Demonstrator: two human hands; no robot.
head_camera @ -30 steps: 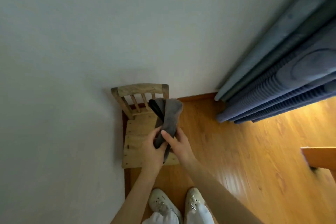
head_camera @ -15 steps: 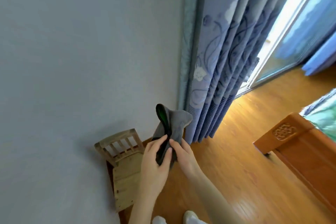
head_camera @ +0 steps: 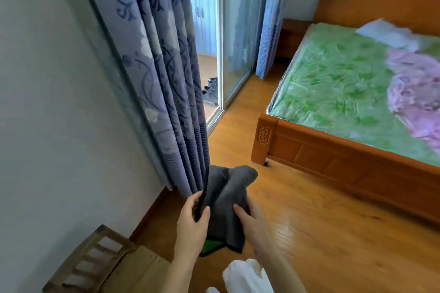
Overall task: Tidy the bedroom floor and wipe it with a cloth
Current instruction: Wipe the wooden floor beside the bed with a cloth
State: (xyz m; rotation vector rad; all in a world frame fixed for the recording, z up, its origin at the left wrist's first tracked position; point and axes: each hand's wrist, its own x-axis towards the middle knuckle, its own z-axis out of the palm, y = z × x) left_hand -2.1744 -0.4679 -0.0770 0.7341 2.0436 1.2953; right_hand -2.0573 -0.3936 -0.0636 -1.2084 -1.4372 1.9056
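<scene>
We hold a dark grey cloth up in front of us with both hands, above the wooden floor near the wall-side edge of the room. Our left hand pinches the cloth's left fold between thumb and curled fingers; our right hand grips its right side, thumb lying on the front of the fabric. A patch of green shows at the cloth's lower edge. Just beside the cloth on the left hangs a blue patterned curtain, and a small wooden chair stands against the wall at the lower left corner. Across the floor stands a wooden bed with a green sheet and a pink blanket. Dark shoes sit past the sliding door.
</scene>
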